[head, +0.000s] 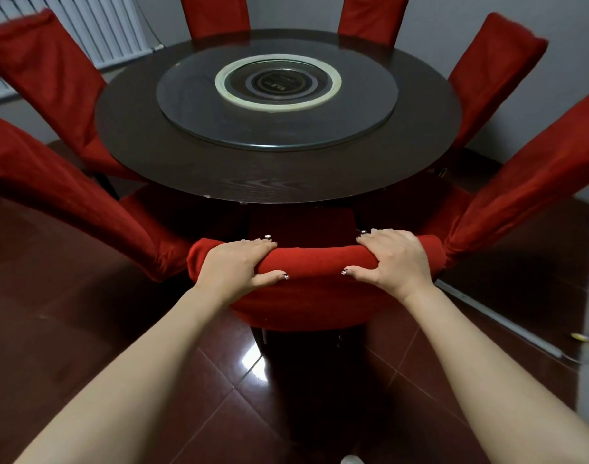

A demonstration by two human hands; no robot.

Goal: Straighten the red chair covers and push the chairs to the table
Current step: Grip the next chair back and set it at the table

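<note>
At the table (276, 182), chair (303, 306): faced inward, top rail (314, 259) lay left-right.
Left hand (234, 262): curled round top rail.
Right hand (395, 259): curled round top rail.

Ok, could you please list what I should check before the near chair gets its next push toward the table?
1. Left hand grips the near red fabric-covered chair back: ok.
2. Right hand grips the same top edge: ok.
3. Cover smooth between the hands: ok.
4. Seat tucked under the round dark wooden table: ok.
5. Gap to the neighbouring red-covered chair on the right: cannot tell, looks touching.
6. Legs free on the glossy dark red tiled floor: cannot tell, mostly hidden.
</note>
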